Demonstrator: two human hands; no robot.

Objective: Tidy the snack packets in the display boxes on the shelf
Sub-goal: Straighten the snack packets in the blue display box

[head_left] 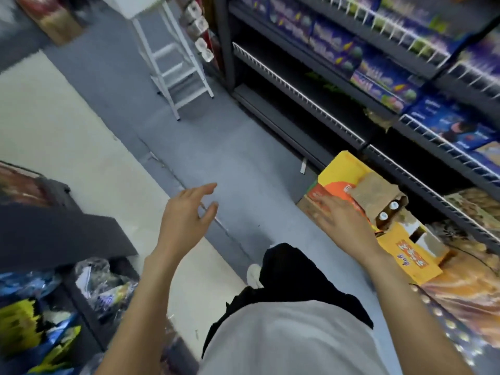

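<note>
Purple display boxes of snack packets (378,77) line a dark shelf unit (297,93) at the upper right, with blue packets (454,125) one shelf lower. My left hand (186,212) hangs in mid-air over the grey floor, fingers loosely spread, holding nothing. My right hand (338,215) is blurred, fingers extended, in front of a yellow and orange carton (343,171) on the floor by the shelf foot. I cannot tell whether it touches the carton. Neither hand is near the display boxes.
A white step stool (178,69) stands in the aisle ahead. An open yellow box (405,253) with brown bottles (384,215) lies at the shelf foot. A dark counter (54,228) and bagged goods (40,320) are at the left. Grey floor (216,147) runs between.
</note>
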